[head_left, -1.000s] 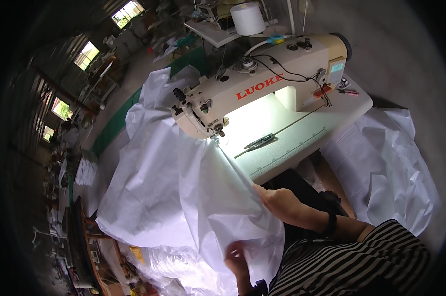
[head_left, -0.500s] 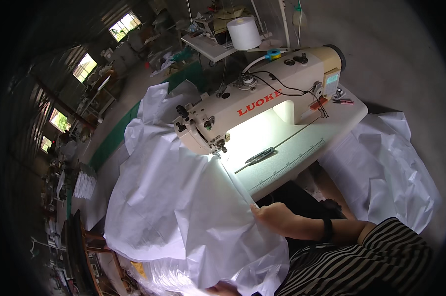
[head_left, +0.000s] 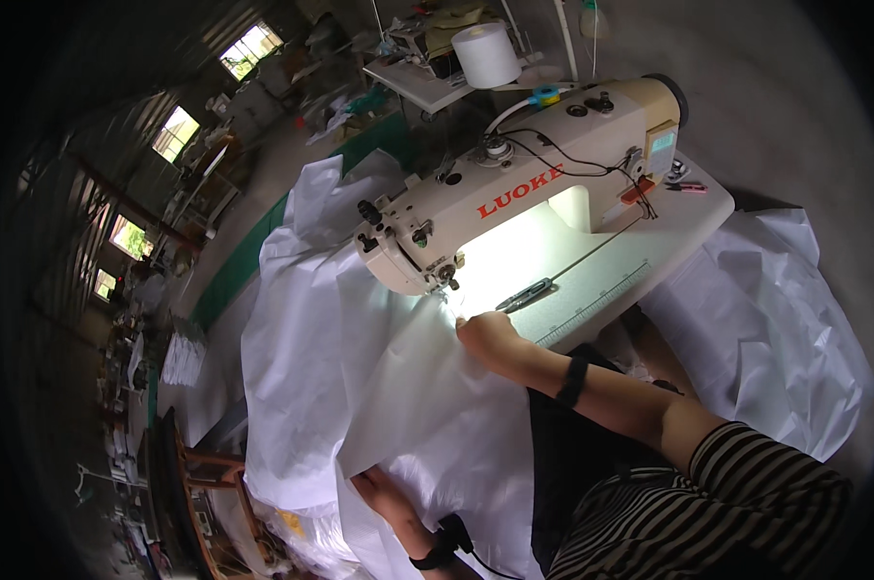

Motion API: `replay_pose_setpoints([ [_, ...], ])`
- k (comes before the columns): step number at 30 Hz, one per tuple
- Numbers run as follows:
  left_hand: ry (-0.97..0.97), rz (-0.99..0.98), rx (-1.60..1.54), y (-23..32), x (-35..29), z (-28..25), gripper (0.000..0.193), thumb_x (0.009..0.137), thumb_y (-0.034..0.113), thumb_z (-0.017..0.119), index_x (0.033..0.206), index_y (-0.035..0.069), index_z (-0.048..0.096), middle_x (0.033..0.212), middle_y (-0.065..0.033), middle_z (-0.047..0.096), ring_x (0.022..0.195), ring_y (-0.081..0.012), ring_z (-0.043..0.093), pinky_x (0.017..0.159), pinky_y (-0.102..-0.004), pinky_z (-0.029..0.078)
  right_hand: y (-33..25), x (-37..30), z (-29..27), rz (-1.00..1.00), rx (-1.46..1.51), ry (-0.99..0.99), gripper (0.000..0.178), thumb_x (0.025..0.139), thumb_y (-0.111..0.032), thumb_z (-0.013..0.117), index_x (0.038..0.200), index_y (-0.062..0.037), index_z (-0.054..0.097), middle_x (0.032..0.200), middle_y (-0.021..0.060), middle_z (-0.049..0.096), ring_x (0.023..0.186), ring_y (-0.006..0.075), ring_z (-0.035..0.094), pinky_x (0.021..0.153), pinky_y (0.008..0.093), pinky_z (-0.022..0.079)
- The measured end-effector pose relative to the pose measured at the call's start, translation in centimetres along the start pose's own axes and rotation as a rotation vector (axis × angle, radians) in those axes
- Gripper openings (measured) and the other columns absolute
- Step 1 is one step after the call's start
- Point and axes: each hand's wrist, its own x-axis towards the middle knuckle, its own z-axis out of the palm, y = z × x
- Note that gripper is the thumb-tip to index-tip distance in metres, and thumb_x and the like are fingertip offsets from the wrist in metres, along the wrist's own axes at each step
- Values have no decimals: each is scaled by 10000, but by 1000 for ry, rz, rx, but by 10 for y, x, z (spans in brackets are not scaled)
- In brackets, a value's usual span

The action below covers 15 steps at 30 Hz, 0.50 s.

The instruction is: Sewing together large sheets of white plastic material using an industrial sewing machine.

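Observation:
White, crinkled sheet fabric [head_left: 306, 358] drapes over the left side of the sewing machine [head_left: 514, 184] and hangs down in front of me. Close to the needle, my right hand [head_left: 490, 340] is closed in a pinch on the fabric's edge. Lower down, my left hand [head_left: 386, 495] grips a fold of the same fabric; its fingertips are partly covered by the cloth. Grey thread snips [head_left: 526, 295] lie on the lit machine bed [head_left: 591, 285], just beyond my right hand. The machine head hides the needle tip.
More white fabric [head_left: 765, 319] is heaped at the right of the machine. A white thread cone [head_left: 486, 56] stands behind it. Small tools with a pink handle [head_left: 688, 187] lie at the bed's far right. A wooden stool [head_left: 210, 474] stands at lower left.
My right hand has moved up and left along the fabric edge toward the needle. My left hand has come up from the lower edge into fuller view, and the fabric folds have shifted.

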Motion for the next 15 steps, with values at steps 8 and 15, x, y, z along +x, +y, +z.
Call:
replay_pose_setpoints([
  [8,-235,-177,-5,0,-5,-1,322,956,138,575,1203,-70,580,1182,-151,638,1053,-237,596,933,-348,453,-26,-75,-3,162,275,160,499,864,-107,581,1350,-7,532,638,-51,621,497,113,605,395,263,437],
  [15,-200,96,127,-13,33,16,276,953,107,566,1158,-73,607,1121,-154,662,1009,-254,618,912,-358,467,-22,-56,-4,153,144,79,529,851,-114,579,1366,-13,519,567,-86,553,455,92,560,361,271,389],
])
